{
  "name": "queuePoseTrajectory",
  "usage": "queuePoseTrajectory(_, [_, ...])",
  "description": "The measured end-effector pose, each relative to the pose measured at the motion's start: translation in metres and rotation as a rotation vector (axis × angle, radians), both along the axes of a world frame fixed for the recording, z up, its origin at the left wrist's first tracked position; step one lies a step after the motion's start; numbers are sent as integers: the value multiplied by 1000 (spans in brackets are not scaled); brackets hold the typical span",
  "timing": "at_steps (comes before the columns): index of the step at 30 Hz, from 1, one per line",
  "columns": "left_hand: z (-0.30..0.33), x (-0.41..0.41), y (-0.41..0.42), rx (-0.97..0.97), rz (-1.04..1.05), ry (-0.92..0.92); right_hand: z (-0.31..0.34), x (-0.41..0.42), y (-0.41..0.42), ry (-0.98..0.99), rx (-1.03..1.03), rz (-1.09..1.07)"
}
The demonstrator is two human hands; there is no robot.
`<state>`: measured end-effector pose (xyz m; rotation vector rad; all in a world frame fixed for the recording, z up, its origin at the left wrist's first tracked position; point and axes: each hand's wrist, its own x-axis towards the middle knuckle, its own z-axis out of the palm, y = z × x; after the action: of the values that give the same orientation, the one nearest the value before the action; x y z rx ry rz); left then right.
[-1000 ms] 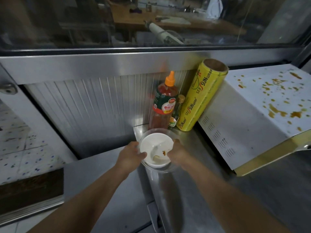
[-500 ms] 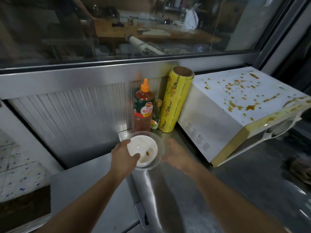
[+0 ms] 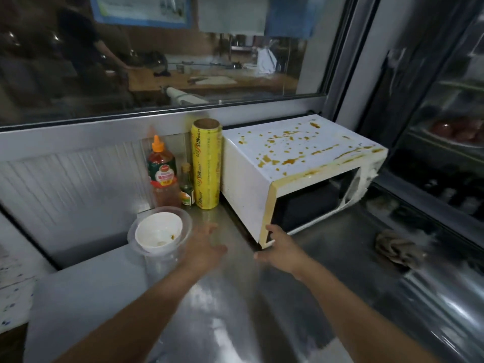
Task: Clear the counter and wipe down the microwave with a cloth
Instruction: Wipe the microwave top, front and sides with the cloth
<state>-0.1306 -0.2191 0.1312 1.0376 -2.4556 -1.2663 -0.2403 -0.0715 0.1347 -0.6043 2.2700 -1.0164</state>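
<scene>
Nearest the camera, two bare forearms reach out over the stainless steel counter (image 3: 235, 310). The left hand (image 3: 203, 247) hovers just right of the bowls, fingers spread and loose, holding nothing. The right hand (image 3: 281, 248) is out at the near bottom corner of the microwave (image 3: 288, 163), fingers relaxed and right up against that yellowed front edge; whether they actually press on it is hard to tell.

Just left of the left hand, a white bowl (image 3: 159, 231) with a dab of orange sauce inside sits nested in a clear plastic bowl (image 3: 157, 254) at the counter's left edge. Over on the right, a crumpled brownish cloth (image 3: 395, 248) lies on the steel, well apart from both hands, in front of the microwave's right end.

The microwave sits angled on the counter, its white top splattered with orange-brown sauce spots and streaks, its dark door window facing right.

Further back, tucked against the ribbed metal wall: a sauce bottle (image 3: 162, 174) with an orange nozzle, a small green-labelled bottle (image 3: 187, 188) beside it, then a tall yellow roll of cling wrap (image 3: 206, 163) standing upright, just beside the microwave's side. Beyond them, a glass window (image 3: 157, 61).
</scene>
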Motion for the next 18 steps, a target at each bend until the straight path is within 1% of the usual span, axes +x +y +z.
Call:
queuePoseTrajectory(3, [3, -15, 52, -22, -33, -10, 1, -15, 57, -4, -36, -24])
queuePoseTrajectory(8, [6, -36, 148, -5, -65, 12, 6, -36, 153, 16, -75, -67])
queuePoseTrajectory(12, [10, -52, 217, 2, -103, 22, 10, -50, 225, -17, -107, -81])
queuePoseTrajectory(18, [14, -74, 288, -12, -199, 2, 2, -71, 307, -18, -83, -175])
